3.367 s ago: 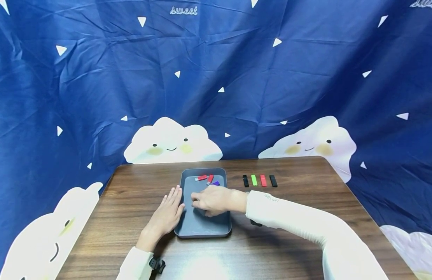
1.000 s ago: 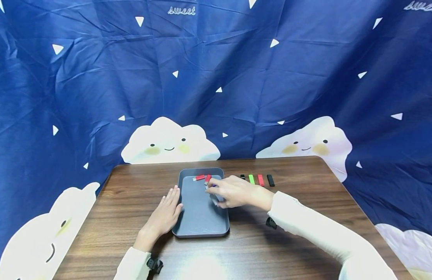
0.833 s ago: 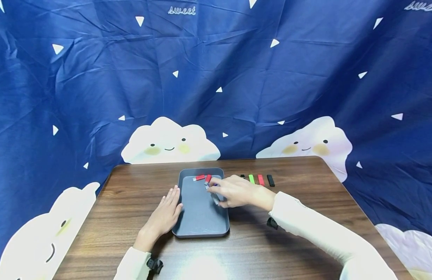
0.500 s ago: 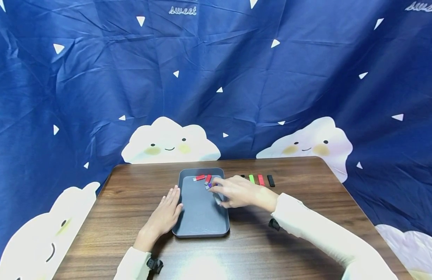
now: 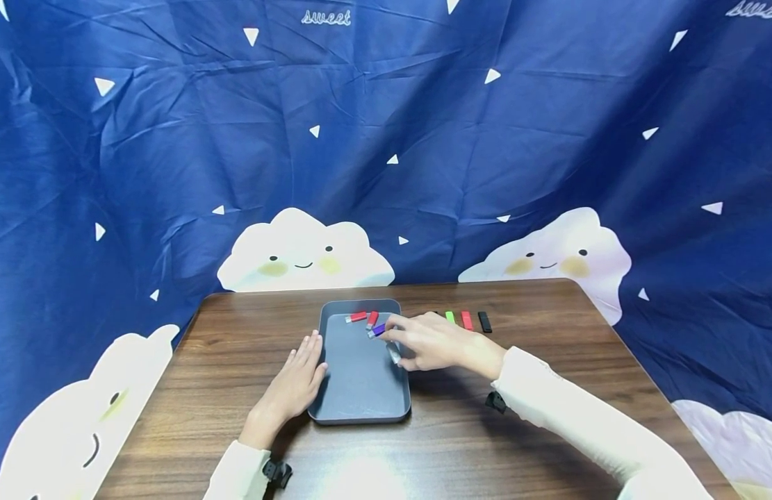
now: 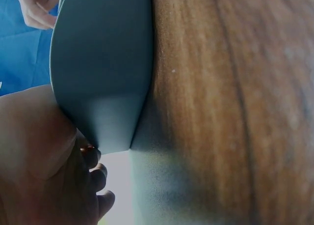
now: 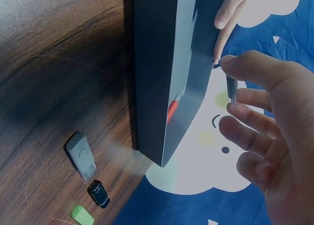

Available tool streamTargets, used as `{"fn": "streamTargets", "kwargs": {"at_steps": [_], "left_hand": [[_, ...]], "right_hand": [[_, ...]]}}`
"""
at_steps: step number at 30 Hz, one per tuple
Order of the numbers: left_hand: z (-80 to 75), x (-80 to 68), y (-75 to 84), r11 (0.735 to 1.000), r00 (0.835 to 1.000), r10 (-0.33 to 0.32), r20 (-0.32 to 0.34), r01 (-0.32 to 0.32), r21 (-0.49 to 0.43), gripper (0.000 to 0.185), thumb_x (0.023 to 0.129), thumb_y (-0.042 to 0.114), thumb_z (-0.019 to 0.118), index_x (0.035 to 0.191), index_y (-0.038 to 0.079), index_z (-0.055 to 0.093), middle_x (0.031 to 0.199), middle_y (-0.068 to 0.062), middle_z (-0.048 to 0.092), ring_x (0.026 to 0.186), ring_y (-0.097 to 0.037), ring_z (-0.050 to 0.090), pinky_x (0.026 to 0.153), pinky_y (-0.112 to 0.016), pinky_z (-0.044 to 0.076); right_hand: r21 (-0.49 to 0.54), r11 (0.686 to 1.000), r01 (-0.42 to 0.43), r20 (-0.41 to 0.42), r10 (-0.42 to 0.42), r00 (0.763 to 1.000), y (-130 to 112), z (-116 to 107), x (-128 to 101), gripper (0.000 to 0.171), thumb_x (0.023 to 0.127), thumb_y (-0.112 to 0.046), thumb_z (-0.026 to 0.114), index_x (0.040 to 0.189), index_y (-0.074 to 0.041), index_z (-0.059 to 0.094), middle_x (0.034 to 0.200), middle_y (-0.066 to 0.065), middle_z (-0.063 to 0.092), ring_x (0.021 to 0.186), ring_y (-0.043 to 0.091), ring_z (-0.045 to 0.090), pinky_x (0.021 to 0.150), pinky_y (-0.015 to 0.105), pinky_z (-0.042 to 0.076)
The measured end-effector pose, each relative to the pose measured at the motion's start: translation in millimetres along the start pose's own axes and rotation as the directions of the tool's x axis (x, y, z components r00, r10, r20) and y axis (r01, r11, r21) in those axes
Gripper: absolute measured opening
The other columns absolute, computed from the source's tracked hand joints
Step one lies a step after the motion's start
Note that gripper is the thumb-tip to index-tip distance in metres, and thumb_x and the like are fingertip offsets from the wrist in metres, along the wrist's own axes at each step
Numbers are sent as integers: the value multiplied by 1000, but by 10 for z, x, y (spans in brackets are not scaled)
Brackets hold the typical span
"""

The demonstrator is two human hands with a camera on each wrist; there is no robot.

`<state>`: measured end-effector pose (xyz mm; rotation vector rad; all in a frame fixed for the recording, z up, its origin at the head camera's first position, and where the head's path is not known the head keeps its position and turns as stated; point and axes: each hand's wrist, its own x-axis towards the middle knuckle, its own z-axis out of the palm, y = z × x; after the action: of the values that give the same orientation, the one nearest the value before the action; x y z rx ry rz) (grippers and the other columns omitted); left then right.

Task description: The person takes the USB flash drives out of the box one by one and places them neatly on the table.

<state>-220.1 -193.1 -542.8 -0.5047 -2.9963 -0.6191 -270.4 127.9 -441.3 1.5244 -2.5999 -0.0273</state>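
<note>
My right hand [image 5: 432, 342] is over the right side of the grey tray [image 5: 360, 419] and pinches a small USB flash drive [image 7: 231, 89] between thumb and fingertips. From the head view that drive looks pale and silvery. Inside the tray, at its far end, lie two red USB flash drives [image 5: 357, 317] and a purple USB flash drive [image 5: 377, 331], the purple one close by my right fingertips. My left hand [image 5: 292, 385] rests with straight fingers along the tray's left wall.
Right of the tray, a row on the wooden table [image 5: 248, 347] holds a green flash drive [image 5: 450, 317], a red flash drive [image 5: 466, 320] and a black flash drive [image 5: 484, 321]. The right wrist view also shows a grey flash drive [image 7: 81, 155] and another black flash drive [image 7: 99, 194] beside the tray.
From low in the tray's middle, my right hand has come up and moved right with a flash drive in its fingers, uncovering the purple drive. My left hand stays put.
</note>
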Motion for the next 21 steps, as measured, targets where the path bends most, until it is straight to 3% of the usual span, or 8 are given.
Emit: {"fn": "streamTargets", "kwargs": {"at_steps": [12, 21], "left_hand": [[6, -18, 7, 999, 998, 28, -47, -29, -20, 61, 112, 21, 47, 163, -10, 32, 172, -27, 29, 160, -47, 28, 128, -68, 27], [4, -12, 5, 1000, 1000, 6, -17, -6, -2, 62, 114, 23, 46, 165, -7, 28, 175, -24, 25, 163, -43, 25, 131, -65, 25]], "right_hand": [[33, 999, -12, -25, 13, 1000, 4, -26, -80, 51, 94, -39, 78, 140, -18, 68, 135, 0, 63, 76, 6, 57, 56, 21, 44], [90, 995, -50, -10, 52, 999, 18, -27, -124, 50, 95, -37, 78, 140, -18, 68, 136, -1, 62, 76, 5, 56, 59, 21, 43]]}}
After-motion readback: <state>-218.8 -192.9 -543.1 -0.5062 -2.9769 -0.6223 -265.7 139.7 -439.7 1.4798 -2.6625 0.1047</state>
